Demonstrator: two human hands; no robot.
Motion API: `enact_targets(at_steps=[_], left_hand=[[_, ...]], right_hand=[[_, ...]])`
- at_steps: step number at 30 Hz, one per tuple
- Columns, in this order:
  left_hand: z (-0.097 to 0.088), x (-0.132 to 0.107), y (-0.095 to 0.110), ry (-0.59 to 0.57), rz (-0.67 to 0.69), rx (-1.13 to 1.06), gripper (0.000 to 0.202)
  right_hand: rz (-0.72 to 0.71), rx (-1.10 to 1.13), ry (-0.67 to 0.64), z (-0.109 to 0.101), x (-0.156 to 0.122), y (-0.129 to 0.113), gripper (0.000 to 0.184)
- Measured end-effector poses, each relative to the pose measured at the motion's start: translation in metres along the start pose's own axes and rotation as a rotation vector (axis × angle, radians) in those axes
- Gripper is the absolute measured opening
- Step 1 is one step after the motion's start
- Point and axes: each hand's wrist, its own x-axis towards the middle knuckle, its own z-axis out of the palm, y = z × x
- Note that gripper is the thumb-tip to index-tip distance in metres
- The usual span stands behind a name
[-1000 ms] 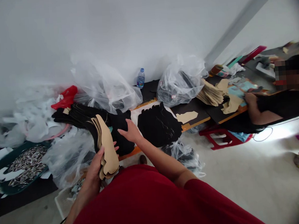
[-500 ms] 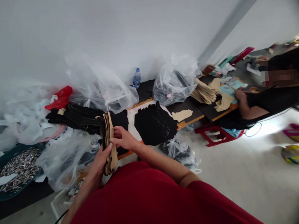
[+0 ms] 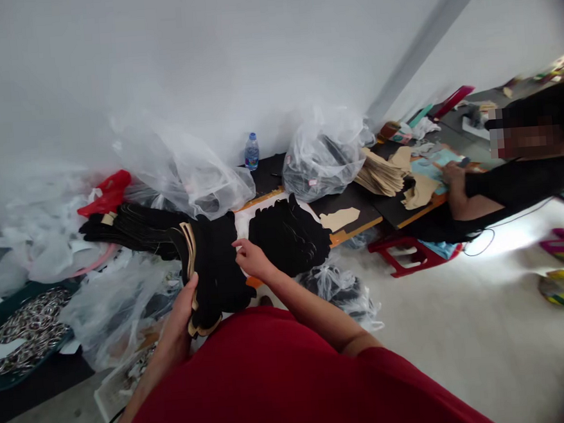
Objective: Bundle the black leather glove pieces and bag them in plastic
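Note:
My left hand (image 3: 183, 308) is closed around the edge of a stack of cut-out pieces (image 3: 190, 243) with tan and black layers. From that stack a broad black face (image 3: 227, 286) now spreads to the right, over the table's front edge. At the right edge of this black material is my right hand (image 3: 254, 258), its fingers curled together; what they pinch, if anything, is hidden. To its right, on a white sheet (image 3: 242, 224), lies a pile of black cut pieces (image 3: 291, 236). Another long black stack (image 3: 145, 227) rests left of the held pieces.
Clear plastic bags (image 3: 324, 160) and a water bottle (image 3: 251, 152) stand along the wall. A teal tray (image 3: 13, 378) of metal rings is at far left. A co-worker (image 3: 516, 185) sits at right near tan pieces (image 3: 380, 172) and a red stool (image 3: 394, 265).
My right hand has left the tan face of the held stack and moved right and slightly down. The stack now shows a wide black side. My left hand still grips it.

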Motion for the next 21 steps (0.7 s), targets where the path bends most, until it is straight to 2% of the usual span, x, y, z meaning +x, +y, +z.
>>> enact_targets(at_steps=[2, 6, 8, 9, 11, 14, 16, 18, 21], left_hand=[[0.004, -0.007, 0.001, -0.03, -0.001, 0.008, 0.067], [0.006, -0.023, 0.003, -0.063, 0.055, 0.003, 0.078], [0.005, -0.026, 0.003, -0.069, 0.054, -0.029, 0.079], [0.006, -0.025, 0.002, -0.072, 0.044, -0.043, 0.08], [0.007, -0.02, 0.001, -0.081, 0.013, -0.063, 0.08], [0.006, -0.008, -0.004, -0.065, -0.034, -0.086, 0.076], [0.002, 0.0, -0.008, -0.016, -0.06, -0.1, 0.07], [-0.005, 0.004, -0.01, 0.024, -0.048, -0.104, 0.064], [-0.016, 0.004, -0.01, 0.042, 0.021, -0.116, 0.061]], right_hand=[[-0.009, -0.145, 0.056, -0.02, 0.002, 0.008, 0.046], [0.067, -0.455, 0.185, -0.075, 0.003, 0.023, 0.047], [0.085, -0.532, 0.23, -0.09, 0.004, 0.027, 0.045], [0.073, -0.515, 0.226, -0.09, 0.005, 0.027, 0.043], [0.021, -0.43, 0.161, -0.073, 0.005, 0.021, 0.039], [-0.056, -0.265, -0.025, -0.017, 0.002, 0.005, 0.034], [-0.099, -0.036, -0.187, 0.022, -0.002, -0.004, 0.038], [-0.136, 0.091, -0.197, 0.048, -0.009, -0.008, 0.042], [-0.184, 0.166, -0.078, 0.065, -0.017, -0.007, 0.039]])
